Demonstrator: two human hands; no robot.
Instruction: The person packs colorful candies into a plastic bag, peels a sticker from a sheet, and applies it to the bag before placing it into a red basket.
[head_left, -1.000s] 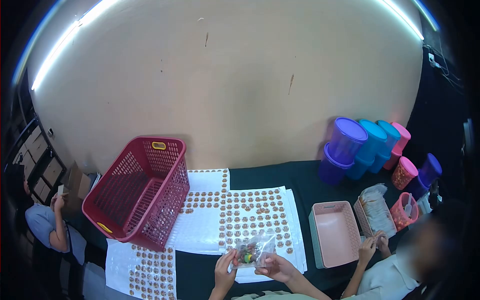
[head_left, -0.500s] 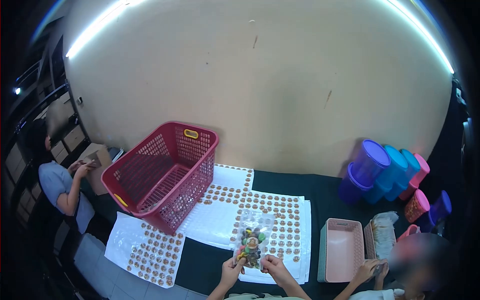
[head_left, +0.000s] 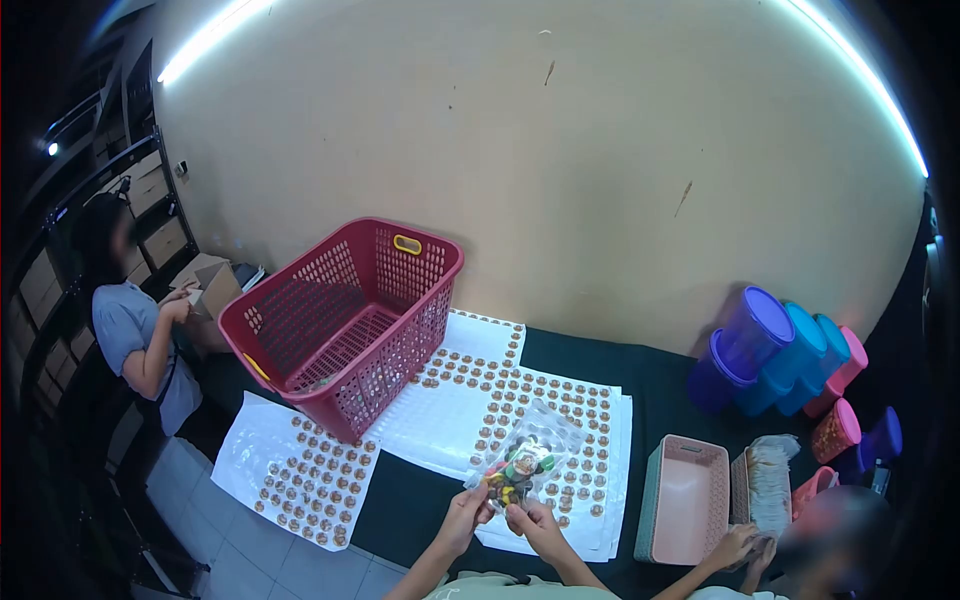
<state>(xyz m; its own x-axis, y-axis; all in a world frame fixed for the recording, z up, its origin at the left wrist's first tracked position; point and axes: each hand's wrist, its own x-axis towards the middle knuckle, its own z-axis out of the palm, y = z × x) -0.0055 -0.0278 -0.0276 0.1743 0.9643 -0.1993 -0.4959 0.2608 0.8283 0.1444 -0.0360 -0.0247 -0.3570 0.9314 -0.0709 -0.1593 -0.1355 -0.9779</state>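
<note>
A clear plastic pouch (head_left: 535,450) of colourful candies, with a round sticker on its front, is held up over the sticker sheets. My left hand (head_left: 468,515) pinches its lower left corner. Along the bottom edge, my right hand (head_left: 535,528) grips the pouch with thumb and fingers. The pouch tilts to the right, its upper part reaching away from me. Beneath it lie white sheets (head_left: 590,480) covered with rows of round brown stickers.
A maroon laundry basket (head_left: 400,360) stands on the sheets at left, beside another sticker sheet (head_left: 310,475). To the right are a pink basket (head_left: 690,500), a basket of clear packets (head_left: 768,490) and colourful lidded tubs (head_left: 755,330). One co-worker (head_left: 140,330) stands at left; another's hands (head_left: 745,548) work at right.
The pouch has tipped to the right, and my right hand has shifted inward along its bottom edge. The whole view has turned slightly. The left co-worker's hands have moved at the carton.
</note>
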